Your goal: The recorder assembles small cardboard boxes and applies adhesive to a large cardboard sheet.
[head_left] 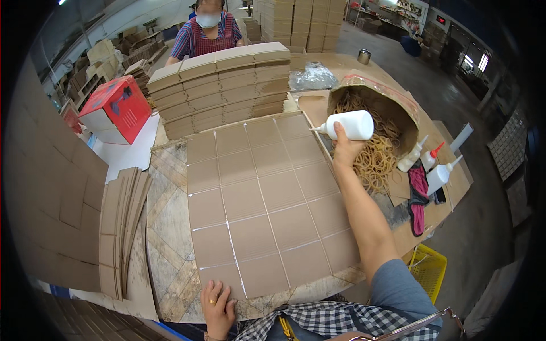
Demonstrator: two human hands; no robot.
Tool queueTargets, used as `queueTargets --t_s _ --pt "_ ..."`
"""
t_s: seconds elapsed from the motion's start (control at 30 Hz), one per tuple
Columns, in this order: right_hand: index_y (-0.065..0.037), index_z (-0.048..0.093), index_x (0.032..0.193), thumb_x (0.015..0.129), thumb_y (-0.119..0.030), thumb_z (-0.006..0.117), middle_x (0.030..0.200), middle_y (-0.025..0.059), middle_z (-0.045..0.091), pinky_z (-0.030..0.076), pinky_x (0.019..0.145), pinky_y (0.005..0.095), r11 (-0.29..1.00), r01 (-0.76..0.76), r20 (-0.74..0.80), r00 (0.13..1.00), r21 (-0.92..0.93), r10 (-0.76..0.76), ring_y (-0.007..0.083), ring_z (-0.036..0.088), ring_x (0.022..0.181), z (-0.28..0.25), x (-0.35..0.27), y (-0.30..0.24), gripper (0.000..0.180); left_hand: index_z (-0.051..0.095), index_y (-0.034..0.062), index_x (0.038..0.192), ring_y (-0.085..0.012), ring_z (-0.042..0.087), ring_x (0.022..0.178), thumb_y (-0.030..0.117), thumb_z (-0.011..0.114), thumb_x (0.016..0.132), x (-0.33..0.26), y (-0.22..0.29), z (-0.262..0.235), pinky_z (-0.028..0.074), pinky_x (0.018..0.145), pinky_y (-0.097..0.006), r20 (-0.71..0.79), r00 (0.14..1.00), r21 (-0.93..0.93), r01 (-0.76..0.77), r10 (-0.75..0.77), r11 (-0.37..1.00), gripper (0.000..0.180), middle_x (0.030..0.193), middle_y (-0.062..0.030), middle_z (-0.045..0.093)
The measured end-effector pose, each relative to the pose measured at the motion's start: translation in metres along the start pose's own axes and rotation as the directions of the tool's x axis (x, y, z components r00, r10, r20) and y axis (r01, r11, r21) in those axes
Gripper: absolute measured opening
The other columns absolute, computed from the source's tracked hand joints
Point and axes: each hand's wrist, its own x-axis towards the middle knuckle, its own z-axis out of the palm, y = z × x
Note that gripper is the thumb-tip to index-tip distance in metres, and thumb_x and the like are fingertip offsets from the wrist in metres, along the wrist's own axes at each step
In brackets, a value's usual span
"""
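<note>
Above the far right part of the cardboard sheet [287, 230], my right hand [346, 146] is closed around a white squeeze bottle [357, 125]. The bottle lies nearly sideways, its thin nozzle pointing left over the sheet. The brown sheet lies flat and is divided by a grid of lines. White glue-like streaks run along several of these lines, brightest on the left lengthwise one. At the near left corner, my left hand [217, 307] rests with fingers apart on the sheet's edge and holds nothing.
A tall cardboard stack [222, 85] stands beyond the sheet, with a masked person [207, 34] behind it. Right of the sheet, a sack [392, 91] spills rubber bands [375, 165] beside several bottles. A red box [116, 108] and leaning cardboard strips [119, 227] are left.
</note>
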Motion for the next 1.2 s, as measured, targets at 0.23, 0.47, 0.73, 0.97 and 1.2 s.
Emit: queueTargets --t_s 0.23,0.47,0.73,0.97,1.2 --pt "0.001 0.033 0.129 0.064 -0.021 0.085 0.123 0.0191 0.047 0.042 0.094 0.0397 0.987 0.148 -0.025 0.988 -0.07 -0.15 0.0296 0.051 0.11 0.038 0.027 0.048 0.087 0.06 0.0092 0.118 -0.0394 0.043 0.123 0.023 0.067 0.076 0.009 -0.003 0.005 0.031 0.101 -0.053 0.009 0.998 0.039 -0.057 0.057 0.998 0.045 0.128 -0.0164 0.052" --pt "0.002 0.033 0.128 0.064 -0.024 0.084 0.121 0.0203 0.049 0.04 0.094 0.0417 0.964 0.214 0.038 0.977 -0.156 -0.211 0.0323 0.05 0.111 0.06 0.035 0.063 0.086 0.062 0.0101 0.114 -0.0376 0.045 0.121 0.018 0.07 0.071 0.011 -0.003 0.002 0.034 0.099 -0.053 0.054 0.998 0.09 -0.029 0.024 0.995 0.044 0.123 -0.015 0.055" --pt "0.003 0.036 0.124 0.064 -0.029 0.084 0.118 0.0215 0.052 0.041 0.092 0.0424 0.928 0.225 0.046 0.974 -0.298 -0.221 0.0341 0.052 0.11 0.067 0.035 0.073 0.083 0.062 0.011 0.112 -0.0371 0.046 0.121 0.018 0.07 0.071 0.005 -0.008 0.007 0.034 0.099 -0.054 0.027 1.0 0.07 -0.013 0.011 0.997 0.042 0.123 -0.0138 0.055" --pt "0.002 0.039 0.124 0.064 -0.031 0.084 0.111 0.0199 0.057 0.041 0.091 0.0419 0.897 0.185 0.068 0.983 -0.401 -0.173 0.0338 0.055 0.105 0.054 0.028 0.047 0.082 0.062 0.0101 0.112 -0.0368 0.046 0.121 0.017 0.071 0.07 0.007 -0.005 0.001 0.035 0.098 -0.053 0.04 0.999 0.055 -0.019 0.017 0.998 0.044 0.123 -0.0136 0.055" --pt "0.001 0.042 0.122 0.063 -0.03 0.084 0.111 0.019 0.057 0.041 0.091 0.0419 0.931 0.211 0.113 0.976 -0.298 -0.185 0.0319 0.056 0.102 0.019 0.015 0.028 0.079 0.062 0.0076 0.112 -0.038 0.046 0.12 0.017 0.068 0.075 0.008 -0.005 0.002 0.035 0.098 -0.052 -0.011 0.998 0.029 -0.062 0.063 0.998 0.039 0.122 -0.0163 0.055"
